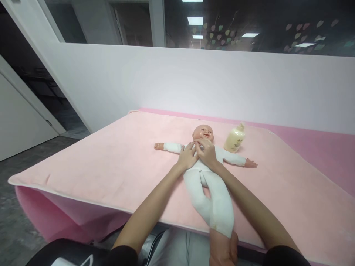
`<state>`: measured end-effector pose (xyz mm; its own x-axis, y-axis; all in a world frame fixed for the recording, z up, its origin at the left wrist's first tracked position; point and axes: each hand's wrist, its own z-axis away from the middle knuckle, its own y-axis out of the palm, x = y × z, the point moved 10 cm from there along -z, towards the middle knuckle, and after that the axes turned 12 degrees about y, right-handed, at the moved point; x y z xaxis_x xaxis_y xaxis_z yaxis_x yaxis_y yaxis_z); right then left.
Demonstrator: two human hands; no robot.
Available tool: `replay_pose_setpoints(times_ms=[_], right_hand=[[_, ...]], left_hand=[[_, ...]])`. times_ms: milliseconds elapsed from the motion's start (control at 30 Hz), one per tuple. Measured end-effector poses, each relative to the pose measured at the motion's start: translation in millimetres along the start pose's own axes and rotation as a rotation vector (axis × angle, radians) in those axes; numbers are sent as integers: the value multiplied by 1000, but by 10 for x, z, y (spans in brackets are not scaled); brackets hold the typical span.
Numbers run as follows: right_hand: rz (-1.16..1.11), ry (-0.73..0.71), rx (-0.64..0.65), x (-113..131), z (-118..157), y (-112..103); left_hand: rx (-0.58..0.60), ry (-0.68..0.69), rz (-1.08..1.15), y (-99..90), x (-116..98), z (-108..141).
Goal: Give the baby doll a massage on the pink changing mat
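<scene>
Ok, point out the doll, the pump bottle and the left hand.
Doll (199,169), head view: lower torso.
Pump bottle (234,140), head view: middle of its body.
Left hand (187,159), head view: back of the hand.

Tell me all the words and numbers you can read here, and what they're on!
Pump bottle: a few lines of dark print on its front, too small and blurred to read.
Anywhere else: no words or numbers that I can read.

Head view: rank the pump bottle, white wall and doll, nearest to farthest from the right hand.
1. Doll: beneath the right hand, touching.
2. Pump bottle: on the pink cover, to the right.
3. White wall: beyond the cover's far edge.
</scene>
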<state>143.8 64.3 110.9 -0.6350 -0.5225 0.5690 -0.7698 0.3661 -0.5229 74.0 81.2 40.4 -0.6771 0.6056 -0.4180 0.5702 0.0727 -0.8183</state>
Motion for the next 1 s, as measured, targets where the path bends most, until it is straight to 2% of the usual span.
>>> replay_pose_setpoints(times_ms=[100, 233, 300, 400, 600, 1000], right_hand=[[-35, 38, 26, -54, 179, -64], [-44, -15, 266, -33, 445, 14], [-78, -14, 322, -72, 526, 19], [-78, 23, 346, -185, 557, 29], [70, 98, 388, -344, 537, 71], [166, 212, 323, -557, 522, -57]], left_hand=[[-66, 34, 30, -87, 147, 40], [-192, 58, 92, -177, 202, 39], [-229, 61, 129, -190, 196, 30], [-249, 61, 162, -190, 189, 20], [-247, 43, 148, -192, 192, 11], [-228, 31, 142, -187, 179, -12]])
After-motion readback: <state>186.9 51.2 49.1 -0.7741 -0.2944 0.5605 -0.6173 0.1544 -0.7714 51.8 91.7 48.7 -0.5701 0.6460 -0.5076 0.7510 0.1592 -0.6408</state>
